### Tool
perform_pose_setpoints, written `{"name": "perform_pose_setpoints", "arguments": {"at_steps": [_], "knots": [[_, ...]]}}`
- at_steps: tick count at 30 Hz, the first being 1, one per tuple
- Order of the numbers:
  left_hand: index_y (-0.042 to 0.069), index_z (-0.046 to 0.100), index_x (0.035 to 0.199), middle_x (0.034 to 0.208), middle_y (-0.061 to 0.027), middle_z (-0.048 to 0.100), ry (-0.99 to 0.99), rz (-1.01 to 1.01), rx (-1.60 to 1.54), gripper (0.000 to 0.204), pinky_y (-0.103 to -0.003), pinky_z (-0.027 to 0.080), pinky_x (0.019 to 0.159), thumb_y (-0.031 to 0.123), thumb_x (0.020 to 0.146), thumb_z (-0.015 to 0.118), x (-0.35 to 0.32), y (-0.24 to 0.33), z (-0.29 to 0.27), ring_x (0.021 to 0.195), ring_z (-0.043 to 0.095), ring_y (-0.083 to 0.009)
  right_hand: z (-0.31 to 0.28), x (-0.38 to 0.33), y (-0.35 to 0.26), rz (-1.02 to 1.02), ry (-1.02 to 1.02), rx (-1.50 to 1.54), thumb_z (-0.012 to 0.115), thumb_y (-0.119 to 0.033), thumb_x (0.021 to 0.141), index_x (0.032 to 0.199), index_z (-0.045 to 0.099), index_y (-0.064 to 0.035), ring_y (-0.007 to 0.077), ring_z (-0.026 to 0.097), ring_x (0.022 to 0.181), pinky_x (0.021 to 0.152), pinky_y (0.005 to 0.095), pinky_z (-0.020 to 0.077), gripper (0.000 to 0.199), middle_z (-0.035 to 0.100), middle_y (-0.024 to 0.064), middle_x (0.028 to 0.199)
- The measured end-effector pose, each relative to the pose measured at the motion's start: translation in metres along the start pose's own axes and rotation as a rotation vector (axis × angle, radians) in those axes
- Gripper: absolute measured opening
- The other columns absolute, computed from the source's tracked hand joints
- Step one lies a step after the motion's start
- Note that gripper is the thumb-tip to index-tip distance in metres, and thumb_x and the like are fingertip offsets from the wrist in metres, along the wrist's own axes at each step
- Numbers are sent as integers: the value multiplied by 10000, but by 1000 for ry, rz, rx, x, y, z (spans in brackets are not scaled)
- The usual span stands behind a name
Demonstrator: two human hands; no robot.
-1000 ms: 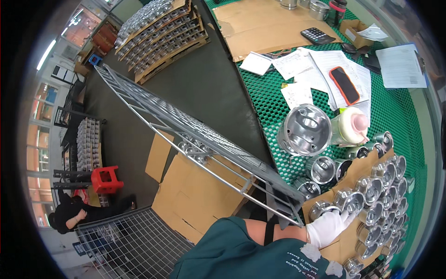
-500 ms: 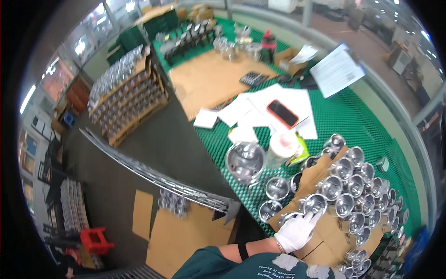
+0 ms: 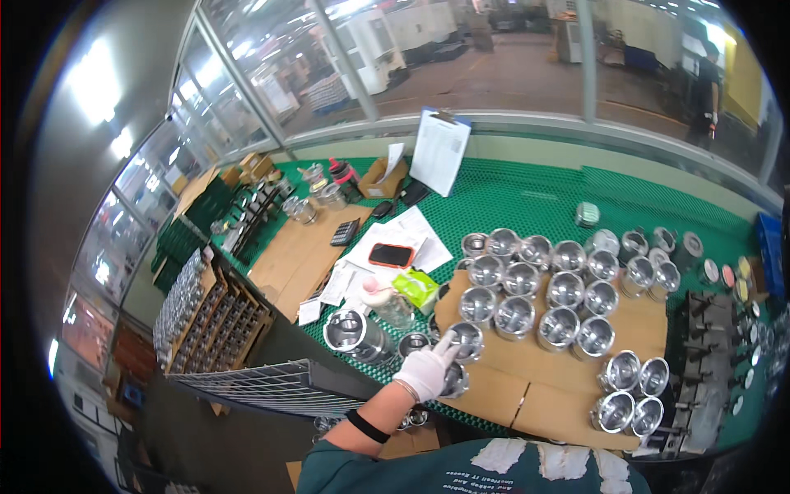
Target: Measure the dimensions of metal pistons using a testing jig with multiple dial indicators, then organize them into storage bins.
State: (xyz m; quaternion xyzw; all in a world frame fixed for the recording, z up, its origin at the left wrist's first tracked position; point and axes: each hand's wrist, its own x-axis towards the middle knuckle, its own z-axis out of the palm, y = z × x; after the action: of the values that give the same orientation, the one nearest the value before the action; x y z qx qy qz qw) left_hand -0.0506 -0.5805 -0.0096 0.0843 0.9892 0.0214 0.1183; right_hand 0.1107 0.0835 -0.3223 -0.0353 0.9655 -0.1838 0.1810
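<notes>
My left hand (image 3: 425, 373), in a white glove, reaches in with its fingers hooked over the rim of a shiny hollow metal piston (image 3: 468, 346). That piston stands upright at the left edge of a cardboard sheet (image 3: 485, 399). Partly behind the hand is another piston (image 3: 454, 381), and a smaller-looking one (image 3: 413, 344) stands left of the fingers. My thumb is hidden. A large piston (image 3: 349, 331) sits further left on the green mat. Several more pistons (image 3: 559, 328) stand in rows on the cardboard, open ends up. My right hand is out of view.
A clear plastic cup (image 3: 393, 311), a green packet (image 3: 417, 288) and a phone (image 3: 391, 255) on papers lie beyond my hand. At right stands a dark metal rack (image 3: 699, 375). A wire mesh panel (image 3: 263, 387) borders the table's left; behind it is a stacked pallet (image 3: 222, 321).
My view has swung to the right and up, bringing more of the piston rows and the windows into sight. The gloved left hand stays at the same pistons by the cardboard's left edge.
</notes>
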Motion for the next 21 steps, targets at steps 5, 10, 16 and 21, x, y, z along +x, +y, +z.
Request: {"name": "perform_pose_setpoints", "arguments": {"at_steps": [5,10,16,21], "knots": [[106,566,1331,1556,-178,375,-97,-3,259,473,-418,549,828,151,860,570,18,12,9,982,689,-319,7,-44,36,-38,-23,45,605,-342,876,1424,450,-30,446,476,1260,1080,492,408,649,513,247,1381],[101,569,1340,1473,-104,501,-114,-64,552,448,-400,549,766,168,900,526,31,25,12,949,698,-265,-5,-75,78,-102,-70,58,612,-320,873,1423,454,-40,442,488,1251,1074,491,415,637,522,239,1375],[81,677,1107,1026,-128,711,-91,-210,412,312,-383,554,747,165,807,665,26,56,-7,897,708,-263,-39,-169,163,-199,-258,39,620,-294,869,1423,460,-51,436,503,1241,1066,489,423,626,533,231,1368],[73,706,942,903,-148,719,-84,-128,492,173,-399,571,737,142,789,664,34,127,-4,860,715,-306,-44,-72,169,-453,-318,46,627,-271,865,1422,464,-60,431,516,1232,1060,488,430,617,543,223,1362]]}}
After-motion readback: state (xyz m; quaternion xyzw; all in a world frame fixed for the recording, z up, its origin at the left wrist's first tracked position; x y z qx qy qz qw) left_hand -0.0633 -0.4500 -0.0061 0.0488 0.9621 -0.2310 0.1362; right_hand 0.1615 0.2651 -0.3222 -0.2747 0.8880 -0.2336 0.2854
